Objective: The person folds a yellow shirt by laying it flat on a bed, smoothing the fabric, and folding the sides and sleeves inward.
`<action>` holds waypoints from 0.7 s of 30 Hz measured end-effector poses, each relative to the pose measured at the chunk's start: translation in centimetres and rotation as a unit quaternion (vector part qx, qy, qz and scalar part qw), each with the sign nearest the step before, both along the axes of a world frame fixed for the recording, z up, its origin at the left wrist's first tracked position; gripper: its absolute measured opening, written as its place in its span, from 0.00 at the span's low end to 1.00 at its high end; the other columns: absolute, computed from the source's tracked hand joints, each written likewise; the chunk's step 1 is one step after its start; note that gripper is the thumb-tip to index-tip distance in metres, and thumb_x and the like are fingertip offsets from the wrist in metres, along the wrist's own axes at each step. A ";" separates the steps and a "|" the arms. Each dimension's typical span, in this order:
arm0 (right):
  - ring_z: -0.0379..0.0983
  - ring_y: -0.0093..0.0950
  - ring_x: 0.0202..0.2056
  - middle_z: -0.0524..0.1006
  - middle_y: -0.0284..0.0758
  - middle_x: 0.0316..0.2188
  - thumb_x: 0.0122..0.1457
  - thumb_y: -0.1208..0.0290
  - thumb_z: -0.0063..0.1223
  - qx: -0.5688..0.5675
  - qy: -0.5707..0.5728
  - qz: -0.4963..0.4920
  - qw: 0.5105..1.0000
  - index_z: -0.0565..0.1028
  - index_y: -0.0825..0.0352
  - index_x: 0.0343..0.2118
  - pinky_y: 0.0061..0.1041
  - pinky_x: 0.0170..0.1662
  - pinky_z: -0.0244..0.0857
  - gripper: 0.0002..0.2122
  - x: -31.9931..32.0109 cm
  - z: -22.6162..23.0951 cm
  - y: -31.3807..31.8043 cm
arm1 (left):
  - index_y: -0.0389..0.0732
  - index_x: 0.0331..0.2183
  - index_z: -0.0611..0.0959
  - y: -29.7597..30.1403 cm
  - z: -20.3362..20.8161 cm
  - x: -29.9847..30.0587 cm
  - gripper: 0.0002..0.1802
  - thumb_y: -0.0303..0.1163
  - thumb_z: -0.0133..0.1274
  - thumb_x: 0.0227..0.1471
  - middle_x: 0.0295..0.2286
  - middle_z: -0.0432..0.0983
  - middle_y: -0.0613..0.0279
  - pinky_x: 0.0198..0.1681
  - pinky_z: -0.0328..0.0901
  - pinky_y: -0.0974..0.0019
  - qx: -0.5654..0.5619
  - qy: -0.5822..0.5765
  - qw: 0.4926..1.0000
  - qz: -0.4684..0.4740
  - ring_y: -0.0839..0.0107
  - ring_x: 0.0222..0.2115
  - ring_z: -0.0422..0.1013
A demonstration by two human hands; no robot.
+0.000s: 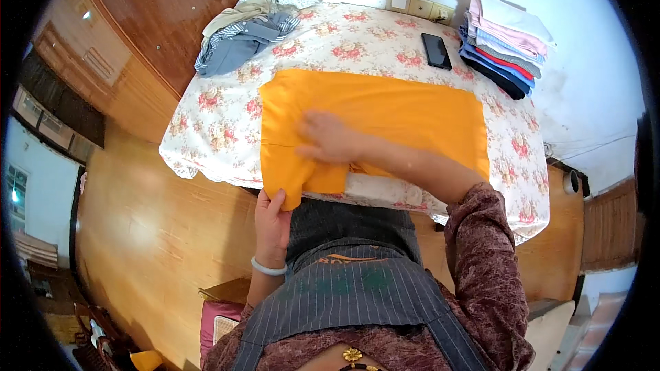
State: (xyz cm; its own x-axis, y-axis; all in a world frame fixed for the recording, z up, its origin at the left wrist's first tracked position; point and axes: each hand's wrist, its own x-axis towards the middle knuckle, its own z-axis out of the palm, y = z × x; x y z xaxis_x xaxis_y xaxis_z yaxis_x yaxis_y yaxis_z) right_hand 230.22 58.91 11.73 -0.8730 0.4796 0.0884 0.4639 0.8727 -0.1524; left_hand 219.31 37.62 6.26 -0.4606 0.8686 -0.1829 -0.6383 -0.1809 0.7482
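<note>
A yellow-orange garment (412, 106) lies flattened and folded lengthwise across the table, a shorter part hanging toward me at its left end. I cannot make out exactly what kind of garment it is. At its near left corner, my left hand (273, 223) pinches the fabric between thumb and fingers, just off the table's front edge. My right hand (326, 139) reaches across and rests on the left part of the cloth, palm down. It is blurred by motion, but its fingers look spread, with nothing held in them.
The table wears a floral tablecloth (220, 127). Rumpled clothes (240, 45) lie at its far left; a neat stack of folded clothes (505, 45) stands at the far right, beside a black phone (436, 51). Behind are a white wall and a wooden wardrobe (168, 10).
</note>
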 end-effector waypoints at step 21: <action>0.59 0.43 0.59 0.66 0.48 0.56 0.63 0.50 0.42 -0.017 0.085 -0.091 0.992 0.68 0.68 0.54 0.38 0.60 0.55 0.26 4.2 0.2 -0.1 | 0.34 0.46 0.76 0.6 0.1 0.7 0.15 0.24 0.53 0.56 0.42 0.76 0.59 0.47 0.67 0.67 -0.029 0.066 0.997 -0.040 0.69 0.42 0.73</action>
